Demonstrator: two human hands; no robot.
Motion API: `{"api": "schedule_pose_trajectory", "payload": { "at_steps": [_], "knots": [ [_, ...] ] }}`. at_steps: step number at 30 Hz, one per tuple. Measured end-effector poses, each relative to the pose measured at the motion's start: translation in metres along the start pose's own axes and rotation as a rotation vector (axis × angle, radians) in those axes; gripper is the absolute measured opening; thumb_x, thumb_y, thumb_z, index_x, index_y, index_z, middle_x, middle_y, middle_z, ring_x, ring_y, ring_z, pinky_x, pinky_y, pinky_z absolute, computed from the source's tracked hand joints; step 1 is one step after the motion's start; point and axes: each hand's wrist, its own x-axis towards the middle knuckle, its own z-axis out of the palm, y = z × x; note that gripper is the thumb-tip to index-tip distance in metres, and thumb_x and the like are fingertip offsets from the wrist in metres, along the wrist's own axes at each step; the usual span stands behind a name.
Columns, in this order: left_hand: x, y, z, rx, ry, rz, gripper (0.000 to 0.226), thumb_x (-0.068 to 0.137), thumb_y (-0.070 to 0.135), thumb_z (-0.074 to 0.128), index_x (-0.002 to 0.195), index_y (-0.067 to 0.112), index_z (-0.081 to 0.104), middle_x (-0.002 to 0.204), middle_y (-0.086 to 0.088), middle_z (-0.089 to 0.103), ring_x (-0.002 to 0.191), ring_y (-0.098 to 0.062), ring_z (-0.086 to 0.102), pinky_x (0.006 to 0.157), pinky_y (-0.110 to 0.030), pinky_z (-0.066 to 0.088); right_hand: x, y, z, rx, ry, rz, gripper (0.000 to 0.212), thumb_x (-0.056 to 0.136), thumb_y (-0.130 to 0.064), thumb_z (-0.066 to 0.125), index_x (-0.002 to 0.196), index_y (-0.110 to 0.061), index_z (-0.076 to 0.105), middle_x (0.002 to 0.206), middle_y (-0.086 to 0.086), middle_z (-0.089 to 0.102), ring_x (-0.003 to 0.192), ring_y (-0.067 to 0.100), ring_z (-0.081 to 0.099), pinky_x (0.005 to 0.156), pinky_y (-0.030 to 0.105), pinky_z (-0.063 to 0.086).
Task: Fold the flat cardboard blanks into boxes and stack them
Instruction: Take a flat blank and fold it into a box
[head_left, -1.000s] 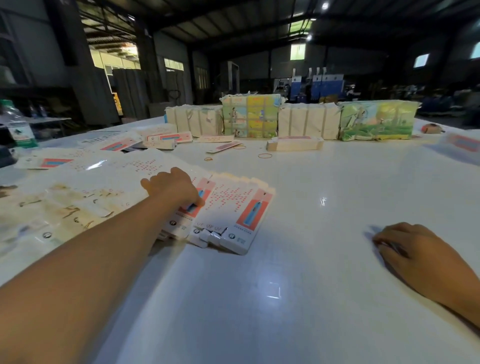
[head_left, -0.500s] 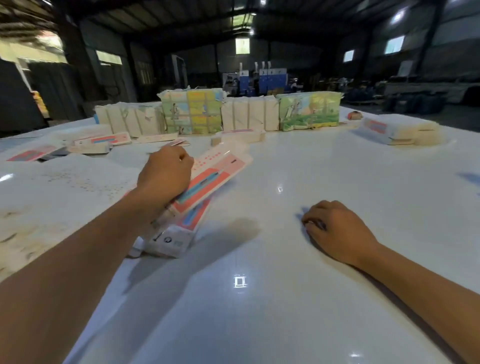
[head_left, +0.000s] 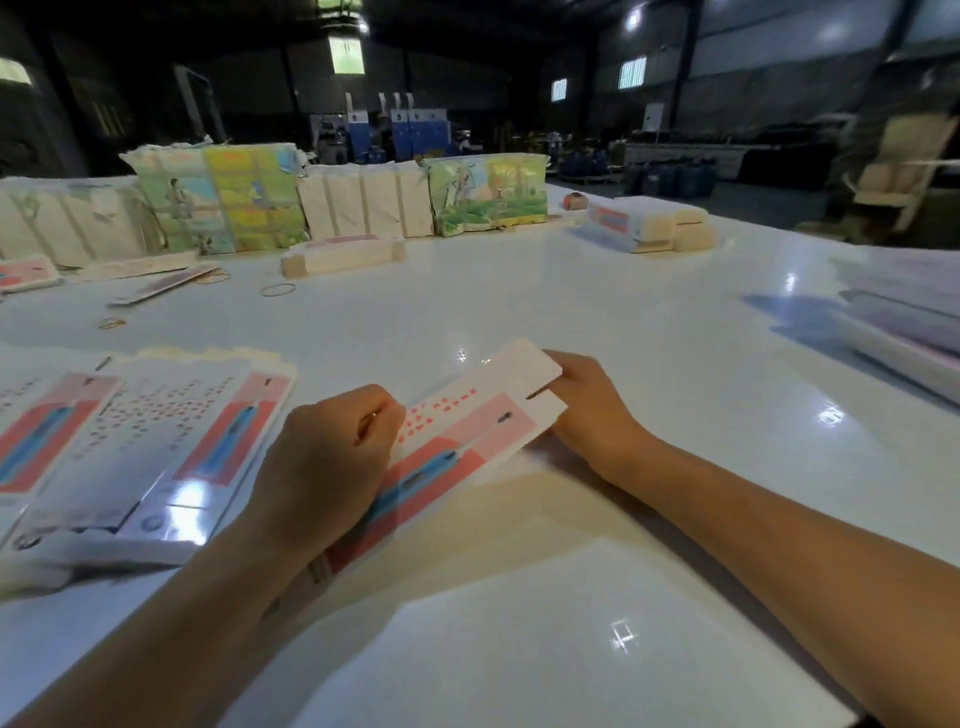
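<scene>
Near the centre of the frame, the person is holding one flat cardboard blank (head_left: 467, 436) just above the white table (head_left: 597, 322). The left hand (head_left: 332, 462) is curling round the blank's near end, fingers wrapped over its edge. The right hand (head_left: 587, 410) is gripping the far end, where the plain white flap is pointing toward the upper right; its fingertips are hidden behind the card, so the exact hold cannot be told. The blank is lying tilted, pink and blue print facing up.

At the left of the frame, the fanned supply of flat blanks (head_left: 156, 441) is resting on the table, just beside the left forearm. In the upper right, a stack of blanks or boxes (head_left: 644, 223) is sitting well apart from the hands; whether they are folded cannot be told.

The step in hand is probably opening the flat blank into a tube. To do it well, the person should be pressing the two long creased edges toward each other, keeping both grips near the creases rather than on the printed panels, so the card is popping square without buckling. The end flap likely calls for folding along its score before tucking.
</scene>
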Motion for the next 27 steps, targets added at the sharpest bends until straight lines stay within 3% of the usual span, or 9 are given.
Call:
{"api": "schedule_pose_trajectory", "payload": {
  "at_steps": [3,6,8,11,13,16,18,21,27],
  "knots": [
    [-0.001,-0.006,-0.001,0.019,-0.017,-0.012,0.043,0.084,0.049,0.03,0.071,0.016,0.055,0.077,0.008,0.063,0.055,-0.012,0.062,0.042,-0.009,0.035,0.001,-0.005,-0.002,0.582,-0.077,0.262,0.043,0.098,-0.026,0.044,0.063,-0.009,0.062,0.054,0.008,0.06,0.045,0.021,0.054,0.041,0.023,0.041],
    [-0.003,-0.003,-0.002,0.046,-0.019,-0.006,0.048,0.084,0.051,0.028,0.08,0.014,0.059,0.088,0.001,0.068,0.061,-0.014,0.064,0.047,-0.011,0.038,-0.001,-0.003,0.001,0.517,-0.188,0.248,0.026,0.095,-0.016,0.047,0.077,-0.006,0.062,0.062,0.013,0.063,0.056,0.031,0.05,0.042,0.024,0.041],
    [-0.004,0.005,-0.003,0.143,0.022,0.042,0.059,0.083,0.057,0.029,0.103,0.014,0.063,0.102,-0.002,0.068,0.075,-0.015,0.063,0.056,-0.02,0.045,-0.001,-0.002,0.003,0.486,-0.152,0.24,0.021,0.094,-0.008,0.047,0.082,-0.004,0.063,0.068,0.013,0.065,0.066,0.033,0.052,0.053,0.031,0.043],
    [-0.004,0.027,0.002,0.33,-0.109,0.012,0.099,0.063,0.086,0.021,0.138,0.024,0.039,0.121,0.006,0.054,0.095,-0.012,0.053,0.074,-0.03,0.046,-0.001,-0.003,0.004,0.503,-0.128,0.244,0.021,0.097,-0.008,0.045,0.088,-0.005,0.063,0.081,0.014,0.066,0.072,0.03,0.059,0.061,0.036,0.046],
    [-0.006,0.036,0.009,0.417,-0.181,0.001,0.11,0.056,0.095,0.021,0.143,0.028,0.022,0.127,0.01,0.046,0.097,-0.007,0.047,0.072,-0.025,0.04,-0.001,-0.004,0.002,0.601,-0.17,0.287,0.021,0.098,-0.014,0.044,0.095,-0.008,0.063,0.089,0.014,0.067,0.077,0.027,0.064,0.061,0.036,0.054],
    [-0.007,0.039,0.011,0.384,-0.091,-0.002,0.101,0.057,0.081,0.029,0.141,0.025,0.027,0.123,0.006,0.049,0.094,-0.006,0.043,0.069,-0.022,0.035,-0.006,-0.009,0.001,0.821,-0.197,0.313,0.022,0.098,-0.021,0.045,0.105,-0.01,0.063,0.093,0.013,0.071,0.083,0.024,0.069,0.069,0.037,0.059],
    [-0.007,0.04,0.01,0.401,-0.039,0.01,0.098,0.058,0.078,0.034,0.137,0.019,0.037,0.117,0.001,0.055,0.092,-0.011,0.049,0.069,-0.024,0.036,-0.006,-0.008,0.005,0.674,-0.05,0.183,0.019,0.098,-0.019,0.048,0.114,-0.018,0.059,0.093,0.009,0.071,0.084,0.022,0.07,0.067,0.038,0.061],
    [-0.007,0.042,0.012,0.469,-0.014,0.001,0.098,0.058,0.078,0.034,0.133,0.014,0.044,0.111,-0.004,0.058,0.09,-0.018,0.054,0.068,-0.026,0.037,-0.01,-0.003,0.006,0.068,0.231,-0.201,0.024,0.097,-0.016,0.051,0.116,-0.028,0.058,0.112,0.003,0.059,0.094,0.017,0.066,0.073,0.039,0.059],
    [-0.003,0.047,0.009,0.636,-0.003,-0.094,0.103,0.057,0.08,0.018,0.137,0.017,0.031,0.118,-0.001,0.052,0.1,-0.016,0.052,0.073,-0.023,0.032,-0.018,0.004,0.015,-0.677,0.243,-0.518,0.035,0.097,-0.032,0.042,0.116,-0.015,0.067,0.14,0.005,0.047,0.125,0.023,0.045,0.09,0.035,0.045]
  ]
}}
